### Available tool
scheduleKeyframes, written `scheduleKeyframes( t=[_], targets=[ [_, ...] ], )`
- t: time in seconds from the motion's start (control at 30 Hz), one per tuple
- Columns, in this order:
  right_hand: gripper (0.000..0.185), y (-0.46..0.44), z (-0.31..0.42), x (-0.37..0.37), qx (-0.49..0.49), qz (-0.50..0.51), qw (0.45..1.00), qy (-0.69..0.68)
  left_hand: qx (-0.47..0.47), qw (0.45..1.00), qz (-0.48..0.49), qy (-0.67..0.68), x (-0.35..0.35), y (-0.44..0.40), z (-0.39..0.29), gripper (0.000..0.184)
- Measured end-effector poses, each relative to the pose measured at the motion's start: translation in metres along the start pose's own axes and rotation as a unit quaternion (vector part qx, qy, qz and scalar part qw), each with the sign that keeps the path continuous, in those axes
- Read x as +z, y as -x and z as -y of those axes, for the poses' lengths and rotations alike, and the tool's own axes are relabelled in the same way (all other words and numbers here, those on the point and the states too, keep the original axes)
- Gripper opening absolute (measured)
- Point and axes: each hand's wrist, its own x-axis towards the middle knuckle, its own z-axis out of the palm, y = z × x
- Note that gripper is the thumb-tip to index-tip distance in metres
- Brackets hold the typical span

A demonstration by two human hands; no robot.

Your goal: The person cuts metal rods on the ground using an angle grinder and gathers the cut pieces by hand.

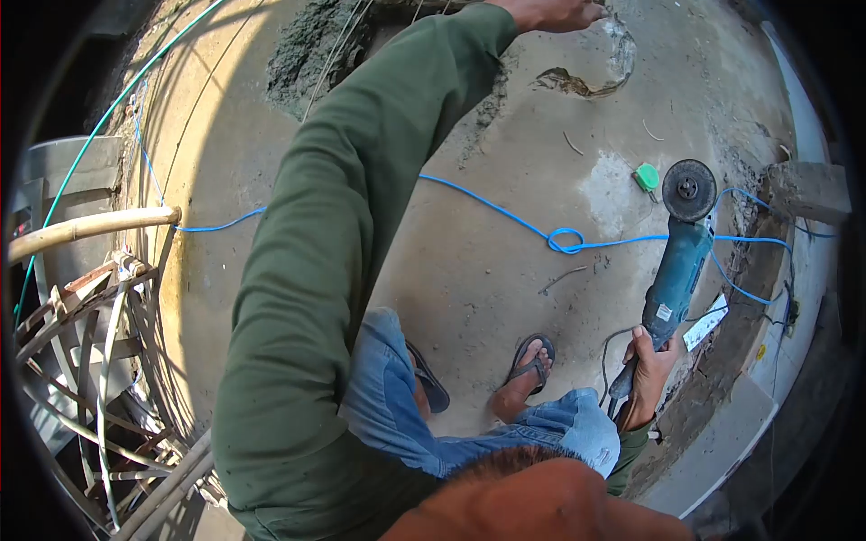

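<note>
My right hand (651,362) is wrapped round the rear part of a teal angle grinder (677,275), whose round dark disc (689,190) points up and away from me. A dark cord hangs near its handle. My left arm, in a green sleeve, stretches across to the top edge, where my left hand (552,13) is partly cut off by the frame. Its visible fingers reach out to the right over the concrete, with nothing seen in them. Just below that hand is a curved, broken groove (577,83) in the surface.
A blue rope (505,215) with a loop crosses the floor. A green round object (646,177) lies beside the disc. Wet mortar (311,59) is at the top left. Bamboo poles (99,230) and scaffolding stand left; a concrete ledge (726,451) runs along the right.
</note>
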Motion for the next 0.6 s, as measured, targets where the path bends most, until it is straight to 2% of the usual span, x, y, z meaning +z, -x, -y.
scheduleKeyframes(
  t=[0.03,0.1,0.17,0.27,0.37,0.5,0.53,0.57,0.6],
  targets=[
    [0.036,-0.003,-0.004,-0.002,0.000,0.014,1.000,0.001,0.053,0.996,0.011,-0.064,-0.003,0.028,0.026,0.043],
    [0.037,-0.008,-0.004,0.000,0.005,0.033,0.999,0.015,-0.084,0.986,0.122,-0.073,-0.035,0.107,0.041,0.044],
    [0.037,-0.017,-0.004,0.004,0.005,0.063,0.997,0.037,-0.108,0.982,0.088,-0.129,-0.044,0.212,0.076,0.031],
    [0.040,-0.042,-0.003,0.025,-0.021,0.118,0.992,0.026,-0.297,0.939,0.134,-0.108,-0.065,0.377,0.066,0.034],
    [0.042,-0.074,-0.003,0.045,-0.039,0.181,0.981,0.060,-0.452,0.873,0.177,-0.043,-0.035,0.534,0.000,0.031],
    [0.036,-0.104,0.016,0.099,-0.049,0.260,0.959,0.103,-0.567,0.808,0.147,0.063,0.045,0.664,-0.137,0.031],
    [0.034,-0.104,0.025,0.117,-0.060,0.273,0.954,0.110,-0.592,0.793,0.125,0.063,0.056,0.674,-0.164,0.031],
    [0.032,-0.085,0.021,0.081,-0.131,0.322,0.936,0.062,-0.614,0.788,0.044,0.004,0.066,0.683,-0.222,0.031],
    [0.032,-0.085,0.029,0.088,-0.136,0.354,0.923,0.068,-0.656,0.754,-0.001,-0.001,0.080,0.685,-0.251,0.032]
  ],
)
